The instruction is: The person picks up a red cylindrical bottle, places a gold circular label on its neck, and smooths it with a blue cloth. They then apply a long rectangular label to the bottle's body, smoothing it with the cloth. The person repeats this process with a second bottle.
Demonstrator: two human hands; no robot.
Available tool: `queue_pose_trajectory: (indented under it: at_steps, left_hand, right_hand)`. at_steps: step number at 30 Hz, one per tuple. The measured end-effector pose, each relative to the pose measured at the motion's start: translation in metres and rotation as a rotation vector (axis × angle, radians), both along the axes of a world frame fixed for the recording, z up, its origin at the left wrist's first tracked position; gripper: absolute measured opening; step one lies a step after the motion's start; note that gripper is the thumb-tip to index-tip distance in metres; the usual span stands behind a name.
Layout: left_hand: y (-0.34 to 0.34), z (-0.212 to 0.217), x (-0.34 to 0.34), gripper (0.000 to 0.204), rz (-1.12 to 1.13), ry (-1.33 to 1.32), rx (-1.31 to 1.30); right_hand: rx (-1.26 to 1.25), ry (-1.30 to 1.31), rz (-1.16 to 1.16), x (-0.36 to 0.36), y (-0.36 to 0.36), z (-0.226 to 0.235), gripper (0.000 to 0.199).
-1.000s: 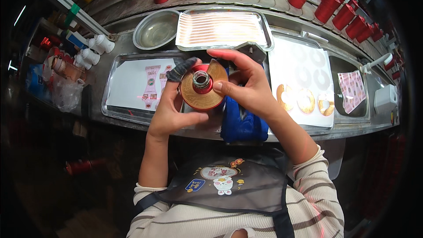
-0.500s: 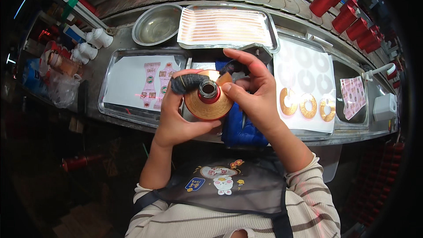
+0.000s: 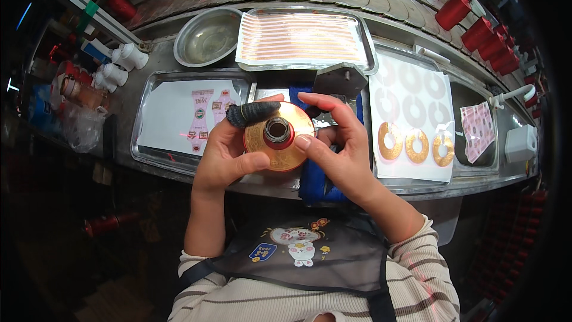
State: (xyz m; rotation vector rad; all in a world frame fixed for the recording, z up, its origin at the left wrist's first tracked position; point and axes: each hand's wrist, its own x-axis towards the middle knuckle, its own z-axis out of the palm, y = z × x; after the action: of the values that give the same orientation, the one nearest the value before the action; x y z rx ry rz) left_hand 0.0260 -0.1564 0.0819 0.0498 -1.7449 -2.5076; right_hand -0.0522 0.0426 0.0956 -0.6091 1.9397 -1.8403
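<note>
Red bottle held neck up between two hands, gold ring on top

The bottle (image 3: pixel 291 140) is in the middle of the scene, above the near edge of the bench (image 3: pixel 271 194), its open neck pointing up toward the head. A gold ring (image 3: pixel 280 160) lies around the neck on the shoulder, face up, probably so that its whole surface can be seen and reached.

The left hand (image 3: pixel 221 158) is clamped on the bottle from the left, its thumb at the near side and a finger in a black sleeve (image 3: pixel 255 113) laid across the far side of the ring. That wide grip seems to steady the bottle and leave the neck clear.

The right hand (image 3: pixel 342 158) has its thumb on the right part of the ring, apparently pressing; its forefinger arches apart from the thumb, near the far edge. Whether its other fingers grip the bottle, I cannot tell.

To the right, a white sheet (image 3: pixel 408 171) bears gold rings (image 3: pixel 417 158) along its near end, perhaps to suit the right hand's reach. Pink labels (image 3: pixel 201 116) lie in the left tray (image 3: pixel 159 158); a striped sheet (image 3: pixel 304 39) fills the far tray (image 3: pixel 370 53), beside a bowl (image 3: pixel 205 36). A blue pad (image 3: pixel 316 185) lies just below the hands, perhaps as cushioning.
</note>
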Motion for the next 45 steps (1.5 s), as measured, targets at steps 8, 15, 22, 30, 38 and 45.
queue_pose_trajectory:
  at_steps: [8, 15, 22, 30, 38, 45]
  left_hand:
    - [-0.002, -0.001, 0.001, 0.052, -0.029, 0.044, -0.009]
    - [0.006, 0.0, 0.004, 0.056, 0.027, 0.068, -0.025]
    - [0.007, 0.003, 0.005, 0.055, 0.028, 0.043, -0.003]
    - [0.014, 0.001, 0.008, 0.057, 0.091, 0.066, -0.052]
    - [0.019, 0.005, 0.008, 0.059, 0.094, 0.026, 0.002]
    - [0.026, 0.013, 0.004, 0.067, 0.163, -0.097, -0.05]
  right_hand:
    - [-0.014, -0.004, 0.118, -0.01, -0.001, -0.007, 0.05]
    - [0.002, 0.07, 0.145, -0.006, 0.002, -0.006, 0.066]
    - [-0.088, -0.168, 0.201, -0.014, 0.001, -0.005, 0.061]
    - [-0.121, -0.224, 0.229, -0.016, 0.003, -0.01, 0.057]
    - [-0.161, -0.275, 0.205, -0.016, 0.001, -0.011, 0.051]
    - [-0.2, -0.451, -0.01, -0.037, 0.003, -0.011, 0.025]
